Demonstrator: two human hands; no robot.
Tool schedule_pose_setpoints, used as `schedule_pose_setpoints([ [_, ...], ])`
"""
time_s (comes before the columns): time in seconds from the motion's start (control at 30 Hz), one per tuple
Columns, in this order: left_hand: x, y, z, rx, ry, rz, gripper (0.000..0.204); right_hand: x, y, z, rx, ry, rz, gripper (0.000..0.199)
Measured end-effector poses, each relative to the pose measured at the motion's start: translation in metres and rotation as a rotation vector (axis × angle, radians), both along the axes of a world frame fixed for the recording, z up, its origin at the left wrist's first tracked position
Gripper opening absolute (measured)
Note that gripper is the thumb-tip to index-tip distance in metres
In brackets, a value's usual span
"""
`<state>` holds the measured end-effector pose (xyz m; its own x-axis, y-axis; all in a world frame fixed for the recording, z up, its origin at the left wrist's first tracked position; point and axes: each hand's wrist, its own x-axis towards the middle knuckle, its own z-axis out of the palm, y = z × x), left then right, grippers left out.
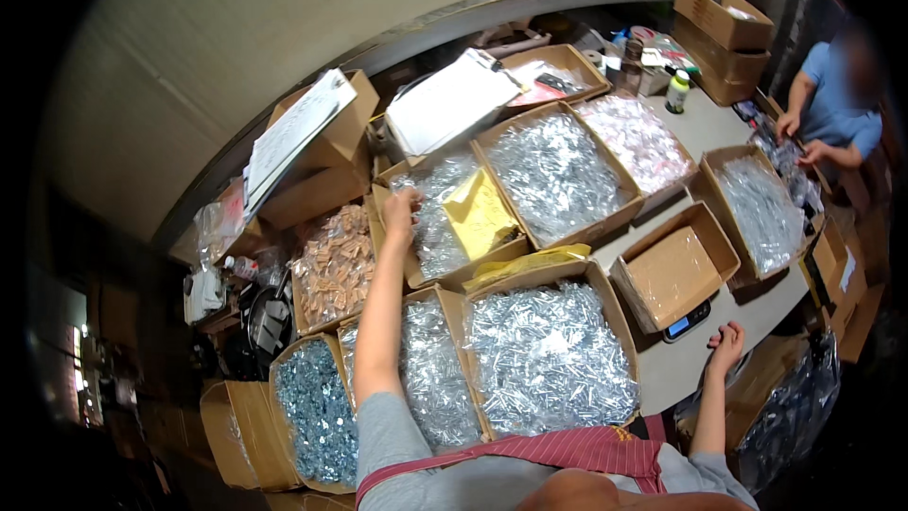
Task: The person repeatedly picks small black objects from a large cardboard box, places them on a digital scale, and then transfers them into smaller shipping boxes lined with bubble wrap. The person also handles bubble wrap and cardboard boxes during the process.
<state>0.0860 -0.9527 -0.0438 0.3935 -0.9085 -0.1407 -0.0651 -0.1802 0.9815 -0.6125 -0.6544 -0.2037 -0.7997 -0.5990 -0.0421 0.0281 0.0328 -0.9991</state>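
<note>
My left hand (pixel 402 214) reaches over the left rim of a cardboard box holding small clear plastic bags (pixel 437 185). Its fingers curl down at the bags; what they grip, if anything, is too small to make out. A yellow sheet with handwriting (pixel 480 214) lies tilted on those bags. To the right, my right hand (pixel 726 348) hovers by the table edge, fingers apart and holding nothing. Near it a small scale with a lit display (pixel 685 323) sits partly under a cardboard box (pixel 670 270).
Closest to me stands a box of loose shiny metal pieces (pixel 553 355). Bagged brown pieces (pixel 333 260) and blue-grey metal parts (pixel 317 407) fill boxes at left. Farther back are bagged silver parts (pixel 558 170) and a green bottle (pixel 677 92). A co-worker (pixel 837 99) works at far right.
</note>
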Motion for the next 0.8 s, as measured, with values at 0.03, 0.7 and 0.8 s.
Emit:
schedule_pose_setpoints([
  [0.03, -0.02, 0.004, 0.026, -0.001, 0.133, -0.043, 0.021, 0.0, 0.0, 0.001, 0.038, 0.019, -0.038, 0.022],
  [0.7, -0.188, -0.089, 0.053, 0.024, -0.267, -0.41, 0.017, 0.035, -0.015, 0.022, 0.125, 0.122, -0.042, 0.015],
  [0.8, -0.225, -0.043, 0.098, 0.172, 0.124, -0.625, 0.014, 0.034, -0.016, 0.031, 0.151, 0.224, -0.023, 0.014],
])
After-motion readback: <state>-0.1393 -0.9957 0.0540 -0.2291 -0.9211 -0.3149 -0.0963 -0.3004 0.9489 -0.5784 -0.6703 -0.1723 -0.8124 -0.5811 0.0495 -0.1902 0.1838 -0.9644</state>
